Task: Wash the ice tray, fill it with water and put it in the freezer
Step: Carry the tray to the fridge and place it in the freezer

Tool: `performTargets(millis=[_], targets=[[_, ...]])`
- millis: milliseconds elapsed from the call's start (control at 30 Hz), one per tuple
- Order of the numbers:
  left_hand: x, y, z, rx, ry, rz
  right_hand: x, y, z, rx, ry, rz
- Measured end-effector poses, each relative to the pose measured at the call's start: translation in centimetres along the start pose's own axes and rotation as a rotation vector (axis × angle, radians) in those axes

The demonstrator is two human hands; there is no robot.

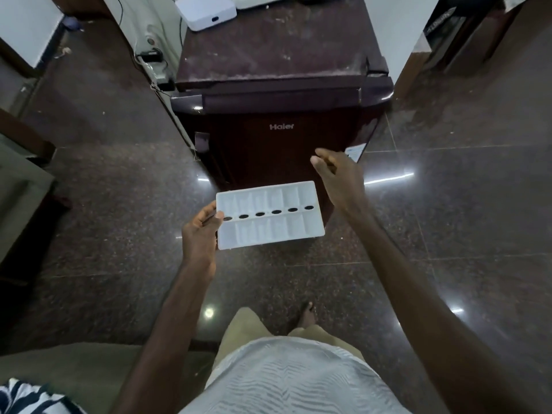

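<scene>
Fingers of the left hand are clamped on the short left edge of the white ice tray, which is held out roughly level in the air.

The thumb is laid on the tray's rim, and the tray is stretched away to the right of it: two rows of cells with a line of dark oval holes between. Whether water lies in the cells cannot be told. Beyond the tray's right end, the right hand is held up apart from it, fingers loosely curled, nothing gripped. Just past that hand the closed door of the maroon fridge is seen, with a white box on top.
</scene>
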State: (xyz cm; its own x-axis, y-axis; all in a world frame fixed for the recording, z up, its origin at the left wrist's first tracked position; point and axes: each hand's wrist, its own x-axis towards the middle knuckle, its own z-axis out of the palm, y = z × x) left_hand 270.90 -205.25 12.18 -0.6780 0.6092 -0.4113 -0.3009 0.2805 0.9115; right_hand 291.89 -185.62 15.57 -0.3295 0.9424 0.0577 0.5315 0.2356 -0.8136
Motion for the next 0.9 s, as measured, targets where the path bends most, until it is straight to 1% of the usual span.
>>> performTargets(millis=[100, 200, 300, 467, 600, 900], targets=[[1.6, 0.9, -1.0, -0.009, 0.013, 0.005, 5.1, -3.2, 2.2, -0.099, -0.024, -0.142], [3.1, 1.6, -2.6, -0.016, 0.004, 0.008, 9.2, -6.0, 6.2, -0.272, -0.029, -0.284], [4.9, 2.3, -4.5, -0.007, -0.015, -0.003, 11.9, -8.4, 9.9, -0.447, -0.041, -0.344], [8.8, 4.2, -9.0, 0.011, -0.037, 0.002, 15.5, -11.3, 15.2, -0.609, -0.129, -0.358], [11.8, 5.2, -12.6, 0.015, -0.036, 0.005, 17.0, -12.1, 18.2, -0.706, -0.193, -0.338], [15.8, 6.5, -17.2, -0.024, -0.057, -0.008, 16.5, -11.6, 19.5, -0.751, -0.066, -0.325]])
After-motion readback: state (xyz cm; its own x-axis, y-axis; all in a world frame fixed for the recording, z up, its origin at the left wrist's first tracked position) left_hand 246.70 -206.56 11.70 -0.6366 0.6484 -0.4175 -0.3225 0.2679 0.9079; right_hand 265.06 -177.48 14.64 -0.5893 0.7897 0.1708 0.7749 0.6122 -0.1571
